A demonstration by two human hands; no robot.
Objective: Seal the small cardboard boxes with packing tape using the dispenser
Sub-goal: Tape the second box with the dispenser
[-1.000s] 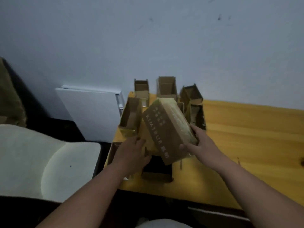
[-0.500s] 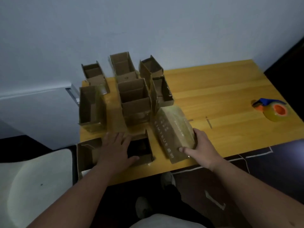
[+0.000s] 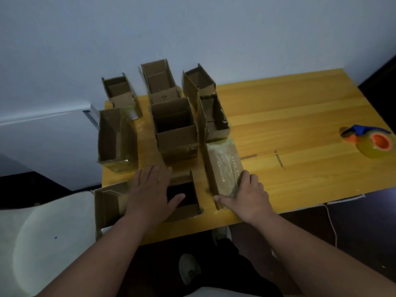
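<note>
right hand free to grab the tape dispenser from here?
Probably not yet: the right hand grips the closed box. Once it lets go, bare table lies between it and the tape dispenser.

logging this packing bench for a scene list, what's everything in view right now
open brown cardboard boxes: seven, brown, clustered on the table's left half.
closed brown cardboard box with printed lettering: one, brown, lying right of the cluster under the right hand.
blue and orange tape dispenser: one, with a yellowish tape roll, near the table's right edge.
yellow wooden table: one, against the pale wall.
white chair: one, lower left.
grey shoes: two, on the floor below the table.
left hand: flat on the nearest open box.
right hand: grips the closed box's near end.
</note>
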